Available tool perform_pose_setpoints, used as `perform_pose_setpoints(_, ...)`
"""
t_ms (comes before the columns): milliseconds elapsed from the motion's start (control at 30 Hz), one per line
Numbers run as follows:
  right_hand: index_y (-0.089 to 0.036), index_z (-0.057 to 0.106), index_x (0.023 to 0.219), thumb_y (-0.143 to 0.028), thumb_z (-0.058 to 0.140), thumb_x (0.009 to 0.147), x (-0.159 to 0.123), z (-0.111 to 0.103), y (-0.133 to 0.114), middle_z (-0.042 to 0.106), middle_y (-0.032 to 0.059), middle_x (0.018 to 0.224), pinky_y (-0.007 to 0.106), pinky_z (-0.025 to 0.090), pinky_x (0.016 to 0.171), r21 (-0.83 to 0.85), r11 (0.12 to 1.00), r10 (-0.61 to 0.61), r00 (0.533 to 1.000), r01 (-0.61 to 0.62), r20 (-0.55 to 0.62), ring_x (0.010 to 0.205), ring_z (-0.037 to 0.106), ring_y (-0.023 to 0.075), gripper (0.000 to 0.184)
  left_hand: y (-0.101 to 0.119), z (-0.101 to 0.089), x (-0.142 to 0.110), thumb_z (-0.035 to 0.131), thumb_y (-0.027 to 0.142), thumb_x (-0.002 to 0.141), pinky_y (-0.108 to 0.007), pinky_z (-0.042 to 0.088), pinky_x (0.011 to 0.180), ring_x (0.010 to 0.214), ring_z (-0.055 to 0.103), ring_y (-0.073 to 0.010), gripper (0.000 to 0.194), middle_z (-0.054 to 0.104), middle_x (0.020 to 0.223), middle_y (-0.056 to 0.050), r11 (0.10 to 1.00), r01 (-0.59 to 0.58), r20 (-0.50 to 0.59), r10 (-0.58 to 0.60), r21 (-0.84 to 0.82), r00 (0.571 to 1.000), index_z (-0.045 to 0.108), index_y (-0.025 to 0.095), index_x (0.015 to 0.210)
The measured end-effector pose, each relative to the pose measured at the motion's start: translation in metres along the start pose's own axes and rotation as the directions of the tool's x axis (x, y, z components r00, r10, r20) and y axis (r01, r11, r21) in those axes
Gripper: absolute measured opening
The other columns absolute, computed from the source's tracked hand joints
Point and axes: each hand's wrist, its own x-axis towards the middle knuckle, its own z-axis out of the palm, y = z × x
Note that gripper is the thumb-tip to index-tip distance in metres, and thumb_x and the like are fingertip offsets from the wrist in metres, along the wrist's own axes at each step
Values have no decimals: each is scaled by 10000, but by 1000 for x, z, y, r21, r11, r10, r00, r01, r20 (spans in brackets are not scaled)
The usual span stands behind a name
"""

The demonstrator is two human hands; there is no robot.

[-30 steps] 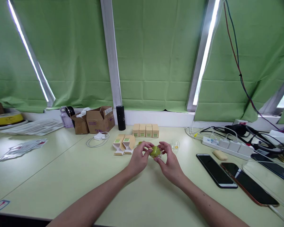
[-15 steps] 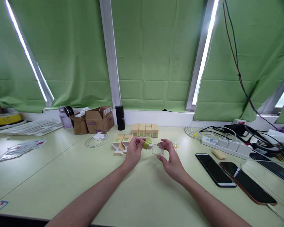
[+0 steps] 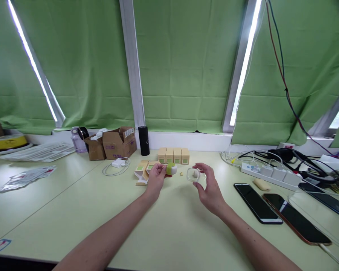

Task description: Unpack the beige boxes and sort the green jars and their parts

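On the pale green table point(image 3: 169, 233), four small tan cardboard boxes point(image 3: 173, 156) stand in a row. Before them, the right hand point(image 3: 210, 190) grips a clear, rounded plastic container point(image 3: 192, 174) between thumb and fingers; the left hand point(image 3: 154, 182) pinches a green-and-white rounded object point(image 3: 171, 169). Between the hands lies a tiny yellow piece point(image 3: 181, 174).

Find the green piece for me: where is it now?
In the head view, the green piece is near the middle, in the left hand, just in front of the small boxes.
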Motion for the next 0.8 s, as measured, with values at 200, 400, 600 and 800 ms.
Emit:
perform_pose_setpoints(200,-274,572,1332,-236,606,837,34,-41,32,646,90,1316,518,478,1020,-141,980,120,982,-141,-145,1099,605,282,497,-1,-2,0,834,595,730,-361,627,733,718,679,-151,512,694,783,-5,1000,9,-13,-10,-6,1000,574,168,846)
perform_pose_setpoints(400,-223,624,1290,-137,619,768,63,-82,95,709,99,1258,427,520,932,-409,857,323,945,-315,-51,1052,653,260,529,-1,-2,2,833,614,714,-355,622,723,712,677,-150,533,696,776,-5,1000,24,-23,-24,-11,999,578,165,844)
perform_pose_setpoints(600,-177,697,1155,37,601,622,69,-95,128,759,106,1139,336,496,878,-533,775,431,901,-340,51,1045,678,257,583,-2,-3,3,854,639,665,-345,617,718,697,675,-146,573,699,780,-8,999,41,-36,-41,-13,998,580,163,827)
perform_pose_setpoints(800,-143,703,1105,39,638,641,67,-94,147,759,126,1135,270,498,777,-595,727,517,843,-343,145,943,717,217,503,-5,-4,4,857,637,668,-358,616,737,700,684,-153,571,703,783,-11,999,48,-36,-49,-15,998,595,161,846)
